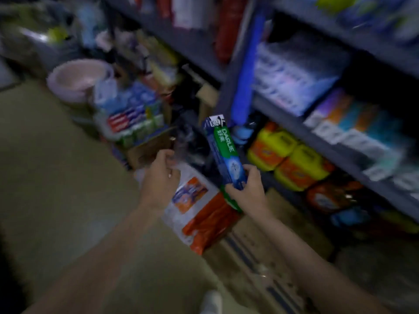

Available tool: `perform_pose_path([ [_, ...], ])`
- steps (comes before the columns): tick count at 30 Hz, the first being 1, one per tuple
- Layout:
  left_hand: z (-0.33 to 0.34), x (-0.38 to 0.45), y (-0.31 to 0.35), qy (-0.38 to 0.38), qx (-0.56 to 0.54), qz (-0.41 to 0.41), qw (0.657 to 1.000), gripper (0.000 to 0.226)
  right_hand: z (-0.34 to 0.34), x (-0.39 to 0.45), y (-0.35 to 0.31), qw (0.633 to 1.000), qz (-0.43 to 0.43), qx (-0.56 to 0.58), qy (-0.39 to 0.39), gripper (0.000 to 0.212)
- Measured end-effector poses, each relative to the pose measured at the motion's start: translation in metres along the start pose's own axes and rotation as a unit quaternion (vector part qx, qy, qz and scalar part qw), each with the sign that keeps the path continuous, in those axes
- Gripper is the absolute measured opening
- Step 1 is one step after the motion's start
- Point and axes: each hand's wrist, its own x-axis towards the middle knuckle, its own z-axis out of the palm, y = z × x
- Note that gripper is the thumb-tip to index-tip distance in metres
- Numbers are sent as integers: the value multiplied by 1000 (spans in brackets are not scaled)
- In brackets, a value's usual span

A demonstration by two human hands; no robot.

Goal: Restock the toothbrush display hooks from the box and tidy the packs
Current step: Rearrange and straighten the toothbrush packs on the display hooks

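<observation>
A: How far along was the restock?
B: Early, I judged. The right hand [246,186] gripped a Darlie pack [223,150] by its lower end, held upright before the shelves [340,159], not on any hook.
A: And the left hand [162,171]?
B: Fingers curled by the orange bag [204,214]; too blurred to tell if it held anything. The box [147,146] of packs on the floor remained full.

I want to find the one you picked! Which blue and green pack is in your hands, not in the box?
The upright blue and green Darlie pack, gripped at its bottom end by the right hand; the others lie stacked in the cardboard box.
</observation>
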Motion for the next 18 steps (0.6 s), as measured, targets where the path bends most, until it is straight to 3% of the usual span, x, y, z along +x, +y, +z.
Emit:
perform_pose_path([
  [5, 84, 7, 107, -147, 48, 93, 984, 38, -138, -9, 45, 993, 75, -22, 87, 36],
  [8, 117, 22, 160, -165, 48, 85, 982, 37, -207, 1, 56, 988, 63, -52, 133, 33],
  [13, 174, 37, 219, -193, 70, 119, 972, 39, -272, 55, 67, 953, 144, 49, 261, 29],
  [16, 198, 48, 229, -195, 81, 131, 969, 36, -285, 99, 62, 925, 187, 110, 314, 55],
  [18, 208, 51, 226, -195, 86, 129, 969, 35, -285, 117, 64, 921, 205, 137, 301, 74],
])
